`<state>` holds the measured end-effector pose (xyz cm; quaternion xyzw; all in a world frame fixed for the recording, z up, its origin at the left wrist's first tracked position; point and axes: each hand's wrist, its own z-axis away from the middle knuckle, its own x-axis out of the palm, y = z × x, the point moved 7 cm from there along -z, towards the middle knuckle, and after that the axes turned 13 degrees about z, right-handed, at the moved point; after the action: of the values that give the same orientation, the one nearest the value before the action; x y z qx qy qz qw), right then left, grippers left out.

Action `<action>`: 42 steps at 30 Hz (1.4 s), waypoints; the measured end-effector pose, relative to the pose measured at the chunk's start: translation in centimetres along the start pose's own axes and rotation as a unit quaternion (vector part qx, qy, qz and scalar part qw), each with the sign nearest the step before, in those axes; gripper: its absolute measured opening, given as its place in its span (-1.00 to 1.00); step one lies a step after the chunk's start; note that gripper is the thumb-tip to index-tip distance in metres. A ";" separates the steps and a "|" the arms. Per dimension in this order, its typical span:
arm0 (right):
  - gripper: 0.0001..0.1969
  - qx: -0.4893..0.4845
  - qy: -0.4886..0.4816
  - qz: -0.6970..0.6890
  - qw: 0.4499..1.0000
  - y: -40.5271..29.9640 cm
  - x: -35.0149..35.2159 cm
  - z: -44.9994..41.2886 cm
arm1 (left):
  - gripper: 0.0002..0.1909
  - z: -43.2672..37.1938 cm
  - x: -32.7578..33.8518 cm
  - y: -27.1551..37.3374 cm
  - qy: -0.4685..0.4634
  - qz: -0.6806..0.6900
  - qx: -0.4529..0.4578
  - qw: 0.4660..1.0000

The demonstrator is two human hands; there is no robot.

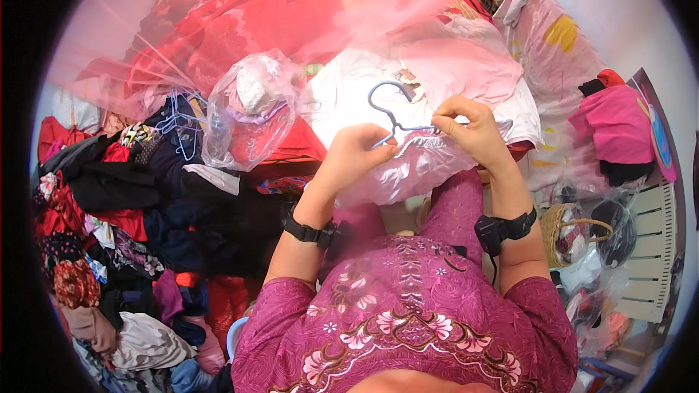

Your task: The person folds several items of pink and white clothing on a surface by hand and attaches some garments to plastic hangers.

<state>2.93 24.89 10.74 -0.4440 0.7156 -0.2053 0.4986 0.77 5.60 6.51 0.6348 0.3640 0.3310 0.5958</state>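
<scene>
A blue coat hanger point(401, 112) lies across the middle of the view, its hook towards the bed. My left hand point(363, 147) holds the hanger's left arm between thumb and fingers. The gathered waistband point(426, 143) of a pale pink garment point(407, 174) runs just below the hanger, near my left thumb. At the hanger's right arm, my right hand point(469, 125) pinches with thumb and forefinger; whether it grips hanger, cloth or both is hidden. The garment hangs over my lap. White clothing point(349, 84) and a light pink garment point(464, 65) lie beyond the hands.
Several blue hangers point(180, 120) rest on a big clothes pile point(109, 185) at left. Beside them is a clear plastic bag point(251, 114) with clothing. Pink netting point(382, 16) drapes over the bed. A wicker basket point(557, 234) and a slatted white panel point(647, 251) stand at right.
</scene>
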 end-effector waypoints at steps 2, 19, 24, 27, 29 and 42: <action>-0.85 0.019 -0.042 0.035 0.998 -0.4 0.0 -0.2 | -0.80 0.0 -0.2 0.0 0.006 -0.009 0.000 1.000; -0.87 0.058 -0.025 0.061 0.996 -1.4 -4.3 -1.1 | -0.73 0.0 -2.7 1.8 0.001 -0.176 0.122 0.977; -0.87 0.076 0.003 0.057 0.995 -0.9 -7.4 -1.1 | -0.82 0.3 -5.0 -2.0 0.048 -0.036 0.066 0.996; -0.86 0.092 0.019 0.063 0.994 0.6 -8.6 -1.2 | -0.76 0.5 -5.2 -1.6 0.092 -0.022 0.128 0.987; -0.85 0.077 0.028 0.064 0.995 1.1 -8.9 -1.1 | -0.75 0.6 -4.8 -1.0 0.093 -0.021 0.152 0.984; -0.82 0.134 0.179 -0.024 0.974 7.1 -13.0 0.0 | -0.76 4.1 -5.9 3.0 0.280 -0.014 0.357 0.891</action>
<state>1.28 39.56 12.42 -0.3463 0.7485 -0.3875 0.4119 1.43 -1.64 9.29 0.6805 0.6181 0.3346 0.2070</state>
